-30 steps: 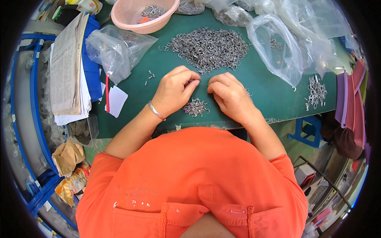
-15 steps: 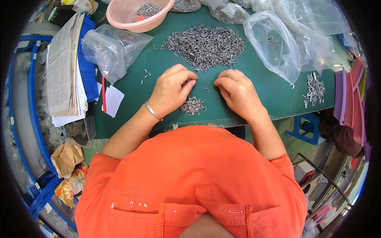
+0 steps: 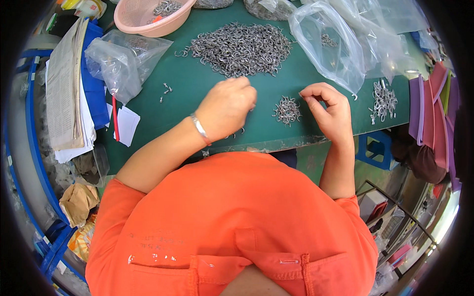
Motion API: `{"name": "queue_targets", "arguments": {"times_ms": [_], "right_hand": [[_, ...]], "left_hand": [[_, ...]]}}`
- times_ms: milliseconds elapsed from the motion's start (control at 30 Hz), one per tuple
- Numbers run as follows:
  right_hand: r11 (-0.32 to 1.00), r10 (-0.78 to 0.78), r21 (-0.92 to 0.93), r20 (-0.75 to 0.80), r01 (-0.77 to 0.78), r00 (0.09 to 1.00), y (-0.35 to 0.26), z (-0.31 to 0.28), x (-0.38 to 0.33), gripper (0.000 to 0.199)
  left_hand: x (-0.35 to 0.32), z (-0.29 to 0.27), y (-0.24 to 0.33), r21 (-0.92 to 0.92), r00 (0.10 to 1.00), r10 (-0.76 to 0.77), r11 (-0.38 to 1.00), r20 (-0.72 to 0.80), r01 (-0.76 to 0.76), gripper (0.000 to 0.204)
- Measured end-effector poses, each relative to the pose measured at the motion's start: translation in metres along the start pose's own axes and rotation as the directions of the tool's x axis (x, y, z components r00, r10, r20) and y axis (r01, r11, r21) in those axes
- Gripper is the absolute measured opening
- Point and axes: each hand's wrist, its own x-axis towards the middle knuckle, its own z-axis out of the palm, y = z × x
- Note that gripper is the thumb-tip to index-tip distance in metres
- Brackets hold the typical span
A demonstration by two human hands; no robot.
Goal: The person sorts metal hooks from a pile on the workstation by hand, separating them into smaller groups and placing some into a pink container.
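Note:
A big heap of small curved grey metal rings (image 3: 242,49) lies on the green table in front of me. My left hand (image 3: 228,104), a metal bangle (image 3: 199,126) at its wrist, is at the heap's near edge. Its fingers are curled under, and what they hold, if anything, is hidden. To its right sits a small pile of the same curved rings (image 3: 287,110). Just right of that pile is my right hand (image 3: 330,106), thumb and forefinger pinched together; I cannot make out anything between them. A few loose curved rings (image 3: 238,132) lie beside my left wrist.
A pink plastic basket (image 3: 153,29) holds more metal pieces at the far left. Clear plastic bags (image 3: 328,49) lie at the right, near a cluster of oval links (image 3: 383,102). At the left are a bag (image 3: 116,64), a red pen (image 3: 115,118) and stacked newspapers (image 3: 66,89).
The small pile has shifted from beside my left hand to the right, near my right hand. My left hand has moved right and my right hand farther right, widening the gap between them.

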Motion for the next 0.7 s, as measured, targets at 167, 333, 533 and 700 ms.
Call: {"name": "queue_targets", "arguments": {"times_ms": [167,333,533,700], "right_hand": [[0.998,-0.064,-0.001,-0.039,0.064,0.997,-0.011,0.009,0.002,0.012],[0.996,-0.086,0.014,0.001,0.086,0.996,-0.011,0.012,-0.001,0.012],[1.0,0.007,0.028,0.059,-0.009,0.998,-0.014,0.017,-0.002,0.012],[0.999,-0.03,0.014,0.021,0.03,0.999,-0.012,0.014,-0.002,0.011]], "left_hand": [[0.014,0.019,0.012,-0.017,0.999,0.031,0.999,-0.031,-0.031,0.014],[0.008,0.002,0.006,-0.021,0.999,0.023,1.0,0.034,-0.022,0.018],[0.004,0.004,0.009,0.043,0.999,-0.002,0.999,0.036,0.0,0.015],[0.014,0.01,0.015,-0.144,0.997,-0.012,0.99,-0.081,0.0,0.013]]}}
